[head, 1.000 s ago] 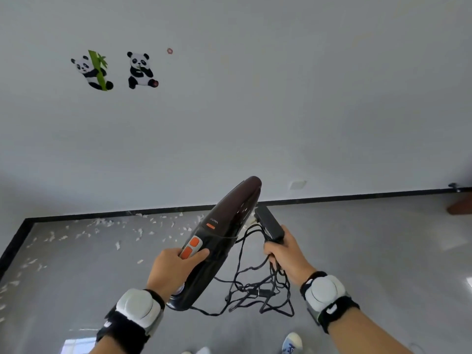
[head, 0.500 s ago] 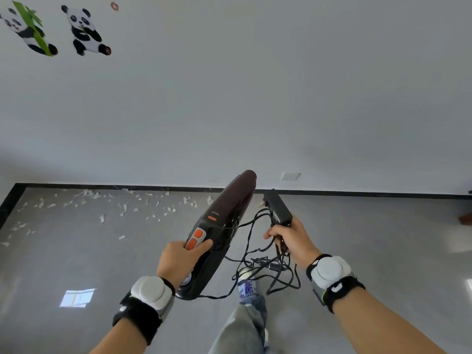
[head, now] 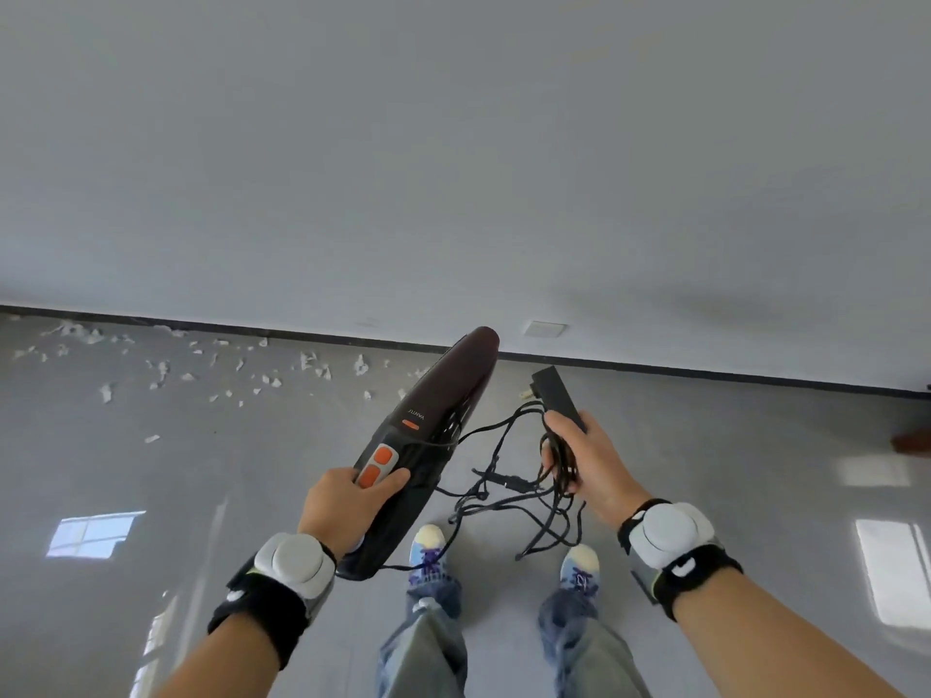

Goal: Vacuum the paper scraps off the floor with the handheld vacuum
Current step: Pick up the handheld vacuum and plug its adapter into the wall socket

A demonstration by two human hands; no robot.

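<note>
My left hand grips the handle of a dark handheld vacuum, thumb lying beside its two orange buttons. Its nozzle points up and away toward the wall. In my right hand I hold the black power adapter, plug prongs showing on its left side, together with a bunch of the black cord. The rest of the cord hangs in tangled loops between my hands. White paper scraps lie scattered on the grey floor at the far left, along the wall.
A white wall with a dark baseboard runs across ahead, with a wall socket just above it. My two feet in light sneakers stand below the cord. A brown object shows at the right edge.
The view has tilted down and turned right; the panda stickers have left the frame. Both my feet now show. The vacuum and adapter stay in my hands.
</note>
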